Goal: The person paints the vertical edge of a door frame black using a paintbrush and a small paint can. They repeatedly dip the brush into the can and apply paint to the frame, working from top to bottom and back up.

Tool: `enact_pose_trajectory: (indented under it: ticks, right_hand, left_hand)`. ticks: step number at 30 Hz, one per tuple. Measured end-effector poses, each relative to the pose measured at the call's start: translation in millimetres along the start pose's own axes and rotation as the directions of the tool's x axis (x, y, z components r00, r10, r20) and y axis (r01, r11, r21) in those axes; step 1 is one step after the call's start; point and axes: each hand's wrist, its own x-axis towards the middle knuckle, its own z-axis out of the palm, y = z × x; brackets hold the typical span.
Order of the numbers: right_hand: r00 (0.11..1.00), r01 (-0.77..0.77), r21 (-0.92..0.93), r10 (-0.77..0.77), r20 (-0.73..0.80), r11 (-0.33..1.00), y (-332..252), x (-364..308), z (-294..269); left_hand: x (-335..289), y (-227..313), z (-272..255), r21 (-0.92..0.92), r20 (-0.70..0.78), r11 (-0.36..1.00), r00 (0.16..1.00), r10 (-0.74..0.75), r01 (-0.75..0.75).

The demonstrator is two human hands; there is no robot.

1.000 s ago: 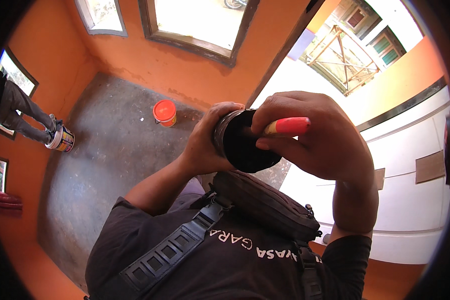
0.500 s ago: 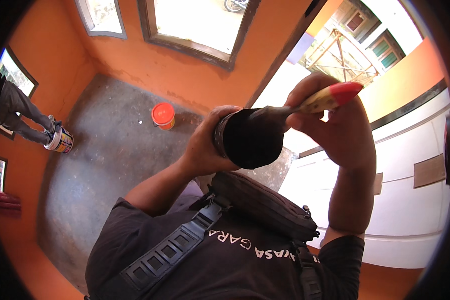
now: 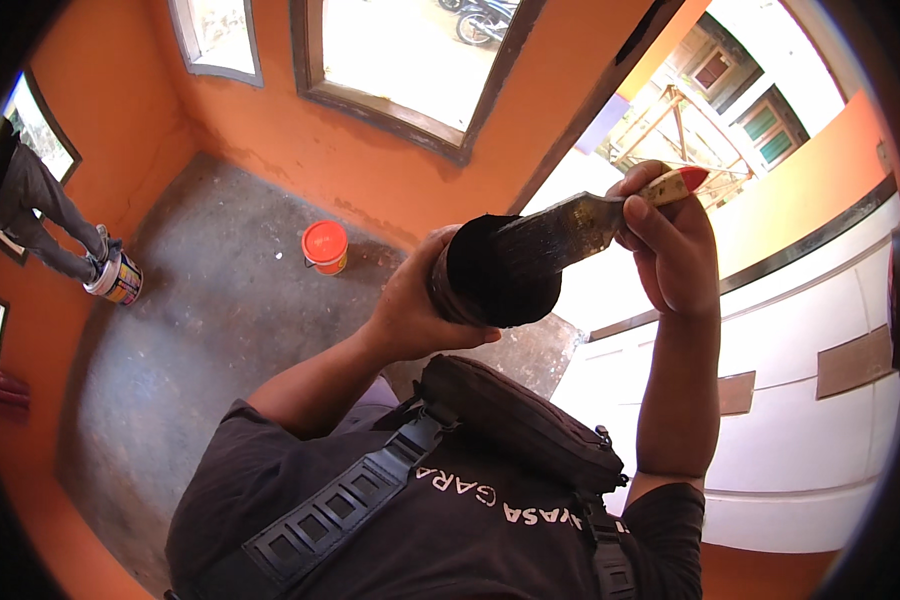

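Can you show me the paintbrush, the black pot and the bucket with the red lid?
Paintbrush (image 3: 588, 222): head view, on the wide flat part below the handle.
Black pot (image 3: 484, 288): head view, on its dark inside.
Bucket (image 3: 325, 243): head view, on top of its red lid.

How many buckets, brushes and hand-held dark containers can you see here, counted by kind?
Buckets: 2 (red-lidded bucket, white printed bucket)
Brush: 1, in the right hand
Dark container: 1, in the left hand
Total: 4
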Motion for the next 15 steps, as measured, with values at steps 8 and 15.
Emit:
enact_pose_trajectory:
  ticks: [8, 15]
  right_hand:
    - [0.923, 0.302, -0.451, -0.139, 0.359, 0.840, -43.3, 3.9, 55.1]
    - [0.844, 0.451, -0.650, -0.055, 0.534, 0.611, -49.2, 13.9, 76.1]
  left_hand:
    - [1.5, 1.4, -5.6, 0.126, -0.009, 0.974, 0.981, 0.191, -0.189]
    - [1.7, -5.2, -4.4, 0.045, 0.010, 0.988, 0.989, 0.150, -0.151]
